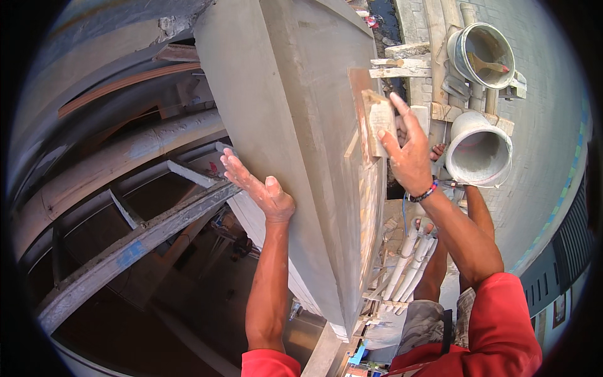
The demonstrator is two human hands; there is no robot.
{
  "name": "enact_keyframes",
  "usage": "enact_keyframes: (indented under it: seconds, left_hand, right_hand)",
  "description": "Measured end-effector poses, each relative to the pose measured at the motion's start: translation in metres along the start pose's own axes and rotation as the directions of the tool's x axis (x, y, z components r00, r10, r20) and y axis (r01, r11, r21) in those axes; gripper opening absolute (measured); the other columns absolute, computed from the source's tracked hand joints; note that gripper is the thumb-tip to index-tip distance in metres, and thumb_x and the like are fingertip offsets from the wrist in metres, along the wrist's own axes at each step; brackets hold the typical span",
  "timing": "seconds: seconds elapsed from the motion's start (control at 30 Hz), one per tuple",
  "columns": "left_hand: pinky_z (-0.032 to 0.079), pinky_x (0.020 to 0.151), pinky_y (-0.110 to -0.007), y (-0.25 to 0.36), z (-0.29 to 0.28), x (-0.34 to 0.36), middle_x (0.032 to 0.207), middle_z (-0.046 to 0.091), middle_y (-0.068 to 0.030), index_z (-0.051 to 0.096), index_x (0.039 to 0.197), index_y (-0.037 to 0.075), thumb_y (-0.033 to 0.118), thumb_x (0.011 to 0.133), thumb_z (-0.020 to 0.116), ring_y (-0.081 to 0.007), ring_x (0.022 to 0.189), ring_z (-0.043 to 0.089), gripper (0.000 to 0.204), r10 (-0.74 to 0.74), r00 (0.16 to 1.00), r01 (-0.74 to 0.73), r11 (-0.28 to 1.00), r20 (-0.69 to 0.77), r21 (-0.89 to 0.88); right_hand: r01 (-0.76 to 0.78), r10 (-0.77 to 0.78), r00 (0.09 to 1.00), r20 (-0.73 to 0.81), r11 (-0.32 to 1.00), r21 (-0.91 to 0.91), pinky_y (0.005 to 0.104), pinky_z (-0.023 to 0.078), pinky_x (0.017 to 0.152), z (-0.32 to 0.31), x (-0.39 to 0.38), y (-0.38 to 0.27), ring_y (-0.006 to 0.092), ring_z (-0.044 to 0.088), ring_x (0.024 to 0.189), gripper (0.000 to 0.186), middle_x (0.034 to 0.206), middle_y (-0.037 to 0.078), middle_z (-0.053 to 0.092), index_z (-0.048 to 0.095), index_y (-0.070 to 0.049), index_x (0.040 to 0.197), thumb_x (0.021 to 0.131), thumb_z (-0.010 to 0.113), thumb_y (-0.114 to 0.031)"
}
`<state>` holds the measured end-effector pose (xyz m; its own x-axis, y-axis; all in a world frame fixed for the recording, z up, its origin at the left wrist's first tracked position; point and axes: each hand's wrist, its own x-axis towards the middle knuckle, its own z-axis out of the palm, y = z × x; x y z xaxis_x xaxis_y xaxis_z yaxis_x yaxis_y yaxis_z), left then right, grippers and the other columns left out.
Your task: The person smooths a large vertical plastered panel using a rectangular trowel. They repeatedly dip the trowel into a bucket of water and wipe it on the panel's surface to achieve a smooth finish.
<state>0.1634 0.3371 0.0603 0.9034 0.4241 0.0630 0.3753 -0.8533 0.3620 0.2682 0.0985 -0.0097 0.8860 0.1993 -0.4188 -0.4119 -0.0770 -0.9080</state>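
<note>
A tall grey plastered pillar (pixel 314 138) stands in front of me, with a sharp edge running down its length. My right hand (pixel 409 154) is closed around the wooden handle block (pixel 380 122) of a plastering float. The float's thin brown board (pixel 361 94) lies along the pillar's right-hand face; whether it fully touches is hard to tell. My left hand (pixel 264 191) is at the pillar's left side, fingers stretched out and the palm toward the plaster. Nothing is held in it.
Two mortar-stained buckets stand to the right: one bucket (pixel 457 53) holds a paintbrush (pixel 487 65), the other bucket (pixel 461 125) is nearer. My bare feet rest among pale poles (pixel 408 264) and planks (pixel 437 112). On the left, a metal beam (pixel 144 232) crosses above a deep, dark drop.
</note>
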Motion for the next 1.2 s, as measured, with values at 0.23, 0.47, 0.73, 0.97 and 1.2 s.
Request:
enact_keyframes:
  seconds: [0.23, 0.47, 0.73, 0.97, 1.2]
  left_hand:
    - [-0.006, 0.118, -0.058, -0.001, 0.005, 0.001, 0.162, 0.013, -0.0203, 0.010, 0.155, 0.000, 0.032, 0.086, 0.035, -0.0371, 0.152, -0.001, 0.081, 0.025, 0.999, -0.026, 1.000, -0.029, -0.014]
    - [-0.006, 0.118, -0.058, -0.005, 0.006, 0.000, 0.162, 0.015, -0.0205, 0.010, 0.156, 0.000, 0.033, 0.087, 0.036, -0.0377, 0.152, 0.000, 0.081, 0.039, 0.996, -0.048, 0.992, -0.078, -0.118]
    - [-0.006, 0.119, -0.052, -0.010, 0.004, 0.000, 0.160, 0.019, -0.0243, 0.006, 0.156, 0.001, 0.036, 0.090, 0.034, -0.0352, 0.151, 0.009, 0.080, 0.056, 0.987, -0.099, 0.950, -0.149, -0.295]
    - [-0.009, 0.117, -0.058, -0.007, 0.009, 0.001, 0.160, 0.018, -0.0223, 0.008, 0.155, 0.000, 0.035, 0.088, 0.035, -0.0374, 0.151, 0.002, 0.080, 0.079, 0.993, -0.089, 0.988, -0.089, -0.124]
    - [-0.009, 0.117, -0.057, -0.007, 0.005, -0.001, 0.161, 0.019, -0.0215, 0.010, 0.155, -0.001, 0.034, 0.088, 0.037, -0.0382, 0.151, 0.001, 0.081, 0.085, 0.995, -0.088, 0.995, -0.056, -0.051]
  right_hand:
    - [0.778, -0.617, 0.597, 0.513, 0.287, -0.559, 0.0375, 0.049, 0.066, 0.003, 0.113, -0.163, 0.0224, 0.056, 0.065, 0.027, 0.075, 0.011, 0.060, 0.065, -0.001, 0.097, 0.091, 0.066, -0.027]
    - [0.890, -0.507, 0.417, 0.754, 0.058, -0.453, 0.0403, 0.049, 0.074, 0.033, 0.079, -0.132, 0.0284, 0.059, 0.086, 0.047, 0.091, 0.013, 0.061, 0.055, -0.001, 0.130, 0.084, 0.062, -0.009]
    - [0.917, -0.279, 0.310, 0.909, 0.341, -0.208, 0.0380, 0.049, 0.072, -0.011, -0.043, -0.111, 0.0245, 0.056, 0.083, 0.049, 0.087, 0.009, 0.055, 0.055, -0.002, 0.131, 0.083, 0.062, -0.008]
    - [0.340, -0.308, 0.931, 0.195, 0.926, -0.162, 0.0272, 0.052, 0.073, -0.002, 0.045, -0.086, 0.0105, 0.062, 0.082, 0.058, 0.098, 0.008, 0.068, 0.043, -0.005, 0.147, 0.094, 0.063, -0.017]
    - [0.108, -0.110, 0.989, 0.096, 0.994, 0.029, 0.0331, 0.045, 0.096, 0.083, -0.007, -0.038, 0.0235, 0.057, 0.113, 0.063, 0.122, 0.020, 0.060, 0.043, 0.000, 0.145, 0.088, 0.065, -0.014]
